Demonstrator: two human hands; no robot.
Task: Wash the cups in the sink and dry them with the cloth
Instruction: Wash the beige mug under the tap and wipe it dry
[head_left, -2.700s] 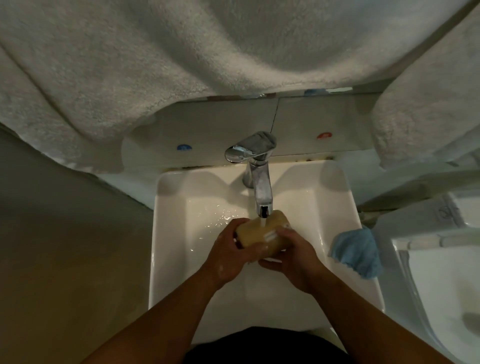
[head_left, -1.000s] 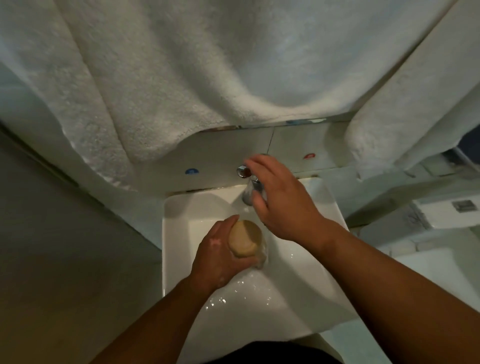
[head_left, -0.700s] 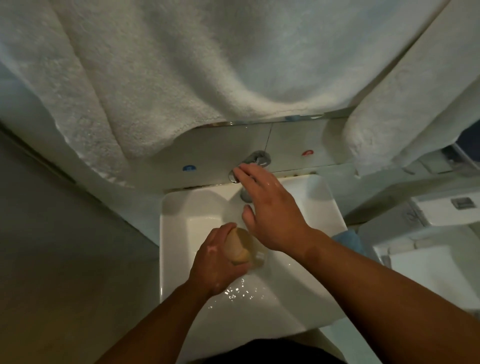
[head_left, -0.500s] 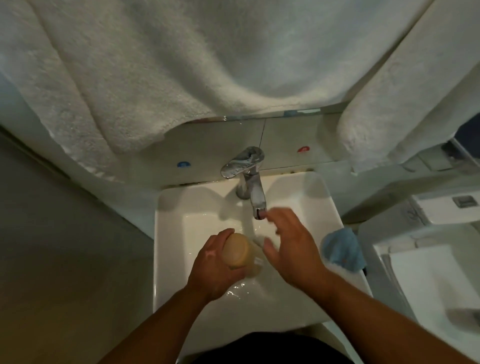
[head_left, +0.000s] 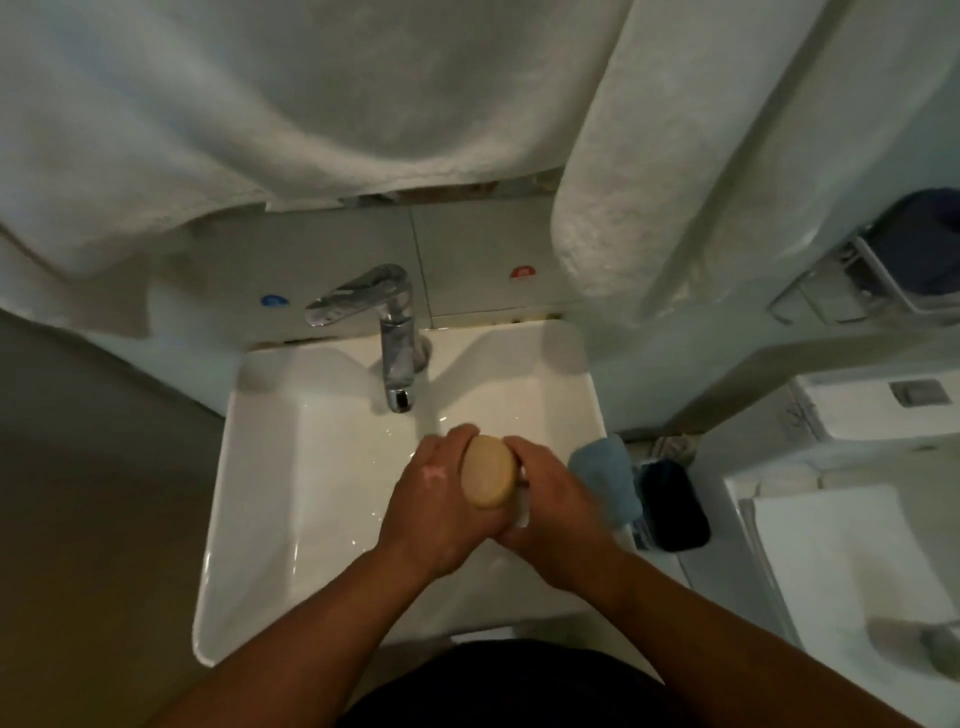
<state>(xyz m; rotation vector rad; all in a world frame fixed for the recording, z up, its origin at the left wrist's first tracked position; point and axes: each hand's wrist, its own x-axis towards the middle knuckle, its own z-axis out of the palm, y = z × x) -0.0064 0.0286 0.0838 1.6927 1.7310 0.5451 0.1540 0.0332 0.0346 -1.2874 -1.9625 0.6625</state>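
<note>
A tan cup (head_left: 488, 478) with its round bottom turned up toward me sits between both hands over the white sink (head_left: 291, 467). My left hand (head_left: 436, 499) grips its left side. My right hand (head_left: 550, 499) wraps its right side, and a pale part of the cup shows under the fingers. The chrome tap (head_left: 397, 353) stands just beyond the hands, with a thin stream of water falling from its spout. A blue cloth (head_left: 605, 473) lies on the sink's right rim, close to my right wrist.
Large white towels (head_left: 311, 104) hang low over the back of the sink. A dark object (head_left: 672, 512) lies right of the blue cloth. A white toilet (head_left: 841, 545) stands at the right. The brown floor is on the left.
My right hand came off the tap lever and dropped back to the cup, which both hands now hold. Water shows at the spout now; it was hidden a second ago.
</note>
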